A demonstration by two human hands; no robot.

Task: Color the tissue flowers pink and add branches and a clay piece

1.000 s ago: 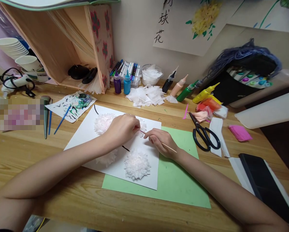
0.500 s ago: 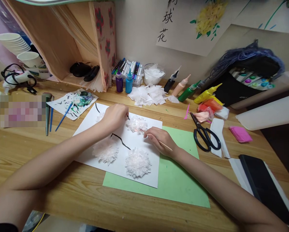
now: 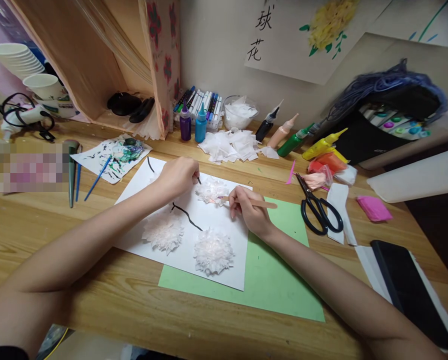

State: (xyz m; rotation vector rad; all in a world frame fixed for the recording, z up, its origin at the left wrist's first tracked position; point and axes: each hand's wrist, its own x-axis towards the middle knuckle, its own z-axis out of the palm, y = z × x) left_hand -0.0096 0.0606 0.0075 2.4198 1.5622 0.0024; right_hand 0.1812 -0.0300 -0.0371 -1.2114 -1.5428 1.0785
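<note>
A white sheet of paper [image 3: 224, 218] carries several fluffy white tissue-paper pompom flowers and black painted lines. My right hand [image 3: 251, 210] grips a flat wooden craft stick [image 3: 263, 203], its round end pointing right. The stick's other end meets the upper right tissue flower [image 3: 212, 190], where a small pinkish-orange patch shows. Fingers curled, my left hand [image 3: 181, 176] rests at that flower's left side; a short dark mark shows by its fingertips, and what they pinch is hidden. Nearer to me lie two more tissue flowers, one at left [image 3: 164, 233] and one at right [image 3: 213, 251].
Green paper [image 3: 280, 280] lies under the white sheet. To the right are black-handled scissors [image 3: 317, 207] and a black phone [image 3: 407, 290]. Behind are white tissue pieces [image 3: 227, 145] and paint bottles, including a green one [image 3: 295, 140]. Paintbrushes [image 3: 98, 177] lie at left.
My right hand has shifted slightly right and turned the craft stick, so its flat side shows and its free end points right rather than down. My left hand stays almost in place.
</note>
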